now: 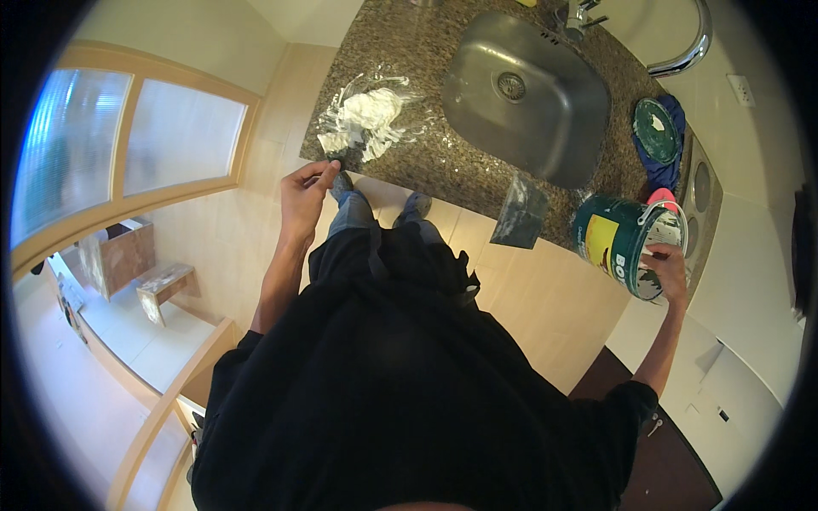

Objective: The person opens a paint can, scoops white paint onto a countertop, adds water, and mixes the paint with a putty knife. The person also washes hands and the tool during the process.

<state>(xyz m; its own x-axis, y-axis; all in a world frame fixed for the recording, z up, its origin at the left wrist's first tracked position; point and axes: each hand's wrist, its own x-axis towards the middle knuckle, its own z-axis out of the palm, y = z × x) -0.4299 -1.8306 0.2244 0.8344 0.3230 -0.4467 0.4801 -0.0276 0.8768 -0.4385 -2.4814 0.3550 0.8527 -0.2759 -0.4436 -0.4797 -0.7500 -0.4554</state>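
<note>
At the counter's near left corner, my left hand (308, 196) pinches the dark handle of a putty knife (335, 141), its blade smeared white. The blade lies at the edge of a heap of white paste (372, 109) spread on the granite. On the right, my right hand (670, 271) is at the mouth of a dark green bucket (607, 236) with a yellow label and a pale bail handle. Its fingers curl over the opening; what they grip inside is hidden. White residue coats the bucket's inner wall.
A steel sink (545, 102) with a tap (579, 15) is set in the granite counter (409, 25). A dark, white-smeared square sheet (521, 213) sticks out over the near edge. Behind the bucket lie a green lid (654, 128) and a blue cloth (669, 175). A small wooden stool (164, 285) stands left.
</note>
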